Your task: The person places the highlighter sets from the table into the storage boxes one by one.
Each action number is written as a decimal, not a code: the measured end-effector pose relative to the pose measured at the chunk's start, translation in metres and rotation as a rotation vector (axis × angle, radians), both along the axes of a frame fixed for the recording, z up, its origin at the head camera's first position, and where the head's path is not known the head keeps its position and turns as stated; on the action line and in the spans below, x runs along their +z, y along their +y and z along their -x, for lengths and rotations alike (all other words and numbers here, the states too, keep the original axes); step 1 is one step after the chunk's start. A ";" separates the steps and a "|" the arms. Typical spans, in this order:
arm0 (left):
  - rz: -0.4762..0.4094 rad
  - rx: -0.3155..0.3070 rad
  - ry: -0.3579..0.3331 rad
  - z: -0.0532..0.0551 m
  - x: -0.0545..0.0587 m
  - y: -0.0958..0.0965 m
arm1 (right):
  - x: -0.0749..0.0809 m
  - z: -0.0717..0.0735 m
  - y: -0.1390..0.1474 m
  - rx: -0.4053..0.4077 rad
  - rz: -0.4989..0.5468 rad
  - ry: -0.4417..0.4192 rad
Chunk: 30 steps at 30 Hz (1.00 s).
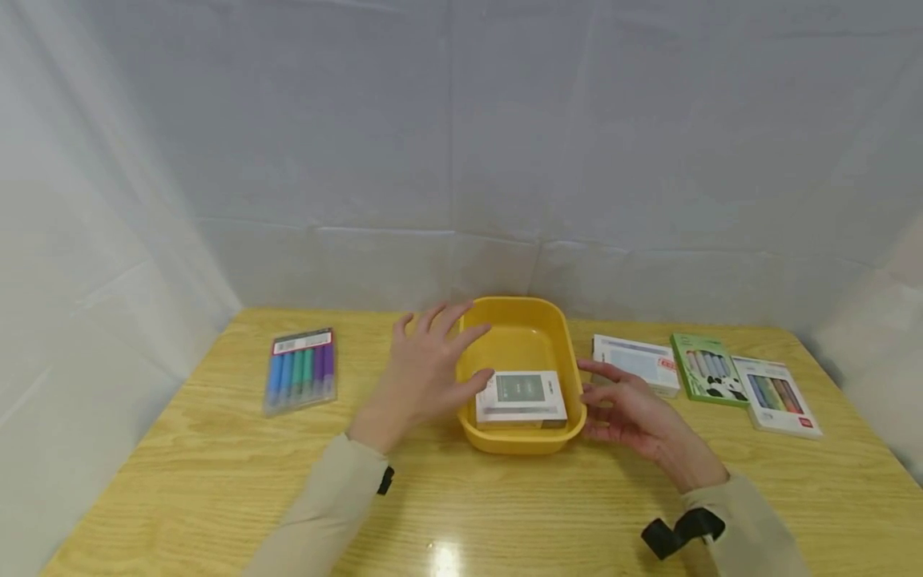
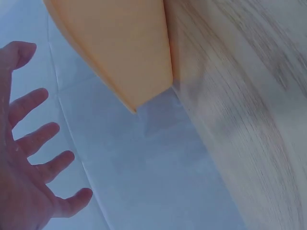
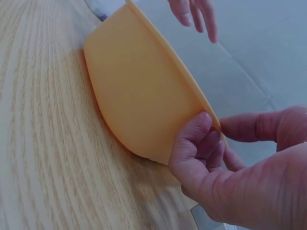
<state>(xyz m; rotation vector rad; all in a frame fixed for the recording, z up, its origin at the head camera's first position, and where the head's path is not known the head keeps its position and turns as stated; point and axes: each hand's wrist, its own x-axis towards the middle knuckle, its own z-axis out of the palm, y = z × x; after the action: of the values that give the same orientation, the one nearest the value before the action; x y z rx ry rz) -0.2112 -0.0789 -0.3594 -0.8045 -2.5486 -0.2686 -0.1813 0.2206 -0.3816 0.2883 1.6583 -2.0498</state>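
Outwards from my hands, clock face centred on the yellow tub.

Item: my right hand [image 1: 630,413], between three and four o'clock; digits bent, tips pinching the tub's rim, probably to steady it.

Item: my left hand [image 1: 429,370], nine o'clock; fingers spread wide, holding nothing, apart from the tub; so spread, I judge, to stay clear of the rim.

Item: yellow tub [image 1: 519,442], dial's centre, on the wooden table [image 1: 180,465]; likely placed there to suit both hands.

Item: white box with grey-green panel [image 1: 521,399], inside the tub, at its six o'clock end; laid flat, which should keep it from toppling.

Item: white-and-blue box [image 1: 638,359], three o'clock, partly hidden by my right fingers.

Item: green panda pack [image 1: 710,373], three o'clock, farther out.

Item: white windowed pack [image 1: 779,397], just past three, outermost; this side looks like a deliberate row.

Item: marker pack [image 1: 301,373], nine o'clock, well apart; face up, perhaps so its colours show.

Item: pale cloth [image 1: 447,160], twelve o'clock, behind everything; presumably a backdrop.
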 end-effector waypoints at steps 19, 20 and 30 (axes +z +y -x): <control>-0.068 0.174 0.061 0.000 -0.008 -0.043 | 0.003 -0.001 -0.001 -0.012 -0.015 -0.007; -0.068 0.184 0.057 0.000 -0.009 -0.046 | 0.003 -0.001 -0.001 -0.014 -0.016 -0.009; -0.071 0.267 -0.004 0.001 -0.008 -0.073 | 0.004 -0.001 -0.001 -0.009 -0.013 -0.002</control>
<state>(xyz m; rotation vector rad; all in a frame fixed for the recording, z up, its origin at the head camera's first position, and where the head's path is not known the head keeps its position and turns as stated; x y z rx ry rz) -0.2121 -0.1520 -0.3678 -0.4303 -2.5969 -0.2719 -0.1803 0.2198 -0.3781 0.3021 1.6730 -2.0453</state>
